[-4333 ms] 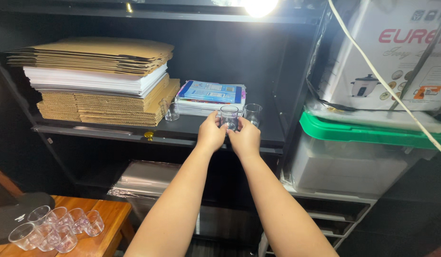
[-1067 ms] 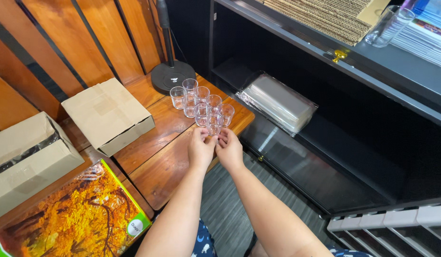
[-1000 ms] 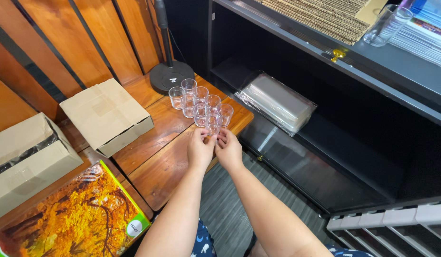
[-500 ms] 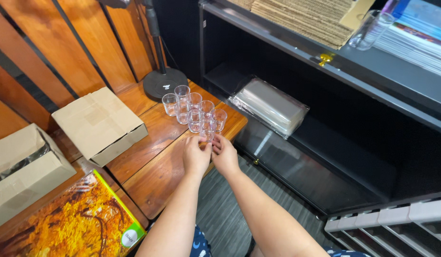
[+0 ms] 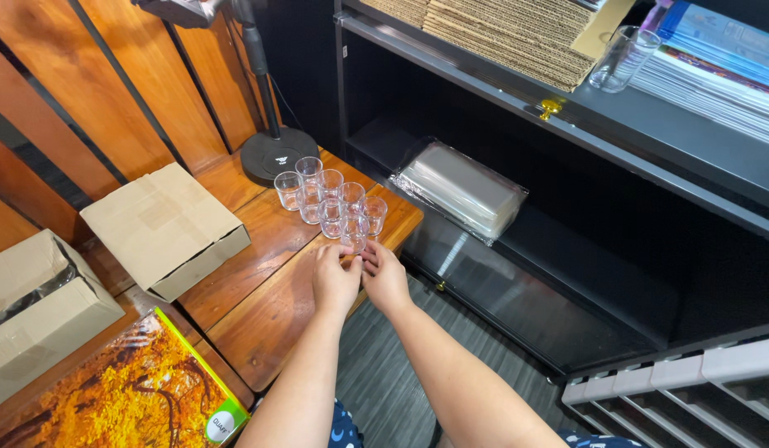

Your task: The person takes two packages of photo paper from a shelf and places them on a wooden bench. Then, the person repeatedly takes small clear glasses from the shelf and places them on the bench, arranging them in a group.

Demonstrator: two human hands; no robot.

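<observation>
Near table edge (image 5: pixel 401 236), left hand (image 5: pixel 335 278), right hand (image 5: pixel 386 278) pinching small glass (image 5: pixel 353 242)

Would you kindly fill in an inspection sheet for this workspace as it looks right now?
Surface: wooden bench, slatted, bare at the near end.
Job's things: cluster of small clear glasses at the bench corner; nearest glass at the fingertips.
Clutter: two cardboard boxes, a colourful flat box, a round stand base.
Grippers: left hand and right hand side by side at the nearest glass; grip unclear.
Cables: nothing seen.
Surroundings: black shelf unit with cardboard sheets, one glass, a wrapped tray.
</observation>
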